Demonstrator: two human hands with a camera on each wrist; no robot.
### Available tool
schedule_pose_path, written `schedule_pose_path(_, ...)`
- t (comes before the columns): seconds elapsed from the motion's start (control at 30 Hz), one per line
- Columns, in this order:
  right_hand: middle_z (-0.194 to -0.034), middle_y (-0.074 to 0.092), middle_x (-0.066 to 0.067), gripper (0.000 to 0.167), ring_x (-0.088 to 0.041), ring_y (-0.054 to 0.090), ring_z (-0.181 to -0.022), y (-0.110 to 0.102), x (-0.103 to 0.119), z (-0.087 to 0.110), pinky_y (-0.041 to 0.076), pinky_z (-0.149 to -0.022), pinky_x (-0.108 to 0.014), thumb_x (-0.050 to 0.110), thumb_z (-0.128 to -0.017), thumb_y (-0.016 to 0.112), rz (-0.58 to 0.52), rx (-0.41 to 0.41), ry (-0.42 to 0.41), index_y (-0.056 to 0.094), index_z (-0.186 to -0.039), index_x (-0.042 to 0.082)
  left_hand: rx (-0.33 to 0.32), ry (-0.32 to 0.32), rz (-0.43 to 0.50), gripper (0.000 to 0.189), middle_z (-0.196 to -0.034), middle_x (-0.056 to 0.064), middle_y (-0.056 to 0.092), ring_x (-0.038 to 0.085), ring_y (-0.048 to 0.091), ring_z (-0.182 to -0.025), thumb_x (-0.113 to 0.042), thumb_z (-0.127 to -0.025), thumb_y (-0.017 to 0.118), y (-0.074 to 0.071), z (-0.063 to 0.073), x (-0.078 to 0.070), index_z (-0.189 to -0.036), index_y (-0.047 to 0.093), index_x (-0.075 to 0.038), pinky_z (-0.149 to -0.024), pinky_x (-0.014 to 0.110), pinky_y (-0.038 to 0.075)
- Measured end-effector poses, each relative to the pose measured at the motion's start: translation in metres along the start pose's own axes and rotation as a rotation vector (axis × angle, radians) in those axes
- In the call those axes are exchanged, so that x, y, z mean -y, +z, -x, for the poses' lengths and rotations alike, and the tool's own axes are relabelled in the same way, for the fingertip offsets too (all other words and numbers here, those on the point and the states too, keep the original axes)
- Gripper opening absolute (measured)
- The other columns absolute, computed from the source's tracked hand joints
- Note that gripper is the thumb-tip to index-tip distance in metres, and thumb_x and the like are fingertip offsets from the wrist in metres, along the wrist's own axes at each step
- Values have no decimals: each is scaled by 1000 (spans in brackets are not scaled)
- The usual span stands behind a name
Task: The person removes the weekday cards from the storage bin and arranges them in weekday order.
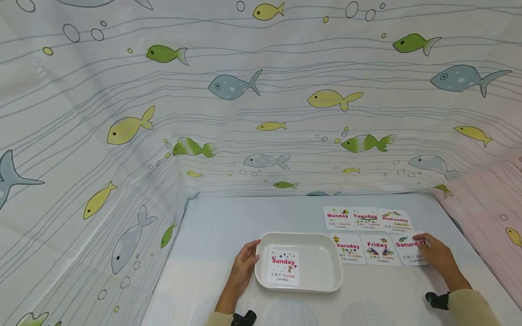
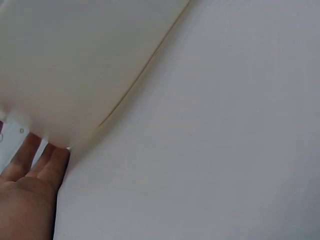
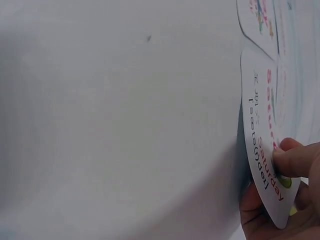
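Observation:
My left hand holds the left rim of a white rectangular tray; in the left wrist view its fingers reach up against the tray's outer wall. Inside the tray, toward its left, lies a Sunday card. My right hand pinches the right edge of the Saturday card, which ends the front row of cards. From the right wrist view, the thumb presses the printed face while the other fingers are beneath, and that card's near edge is tilted up off the table.
Beside Saturday lie the Friday and Thursday cards, Thursday's left edge overlapped by the tray. Behind them sit Monday, Tuesday and Wednesday. A fish-printed cloth walls the back and sides of the pale table.

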State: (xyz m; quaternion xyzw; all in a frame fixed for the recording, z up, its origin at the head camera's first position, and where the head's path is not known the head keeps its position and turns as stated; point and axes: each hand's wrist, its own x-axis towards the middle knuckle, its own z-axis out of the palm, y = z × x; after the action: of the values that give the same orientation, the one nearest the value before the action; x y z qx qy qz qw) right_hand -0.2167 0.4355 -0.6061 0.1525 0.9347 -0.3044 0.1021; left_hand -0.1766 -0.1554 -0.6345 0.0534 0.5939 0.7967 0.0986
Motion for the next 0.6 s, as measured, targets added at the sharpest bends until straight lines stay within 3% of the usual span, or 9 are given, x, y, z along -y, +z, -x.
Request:
schedule_pose_path(0.17, -126, 46, -37, 36, -43, 49, -99, 4, 0, 1, 47, -78, -51, 6, -100, 43, 19, -18, -13, 45, -134, -7, 8, 0, -5, 52, -163, 14, 30, 30, 23, -153, -12, -100, 55, -1, 0, 1, -149, 39, -3, -113, 23, 40)
schedule_pose_path(0.37, -121, 46, -38, 34, -45, 48, -97, 8, -2, 6, 46, -80, -57, 9, -97, 57, 83, -54, -92, 51, -126, -7, 15, 8, -10, 53, -163, 15, 29, 31, 23, -153, -13, -100, 56, -2, -1, 1, -149, 39, -2, -114, 25, 39)
schedule_pose_path(0.47, -122, 42, -41, 33, -53, 46, -98, 10, -1, 9, 46, -76, -60, 12, -96, 60, 129, -78, -106, 55, -124, -4, 11, 8, -10, 53, -163, 15, 30, 30, 24, -153, -14, -99, 57, -2, -2, 1, -148, 40, -3, -114, 26, 39)
schedule_pose_path(0.6, -127, 35, -44, 32, -66, 36, -105, 12, 1, 13, 43, -76, -68, 15, -94, 64, 151, -99, -62, 59, -122, 0, 9, 3, -4, 52, -163, 15, 30, 30, 24, -153, -12, -100, 56, -2, -1, 2, -148, 40, -3, -115, 25, 39)
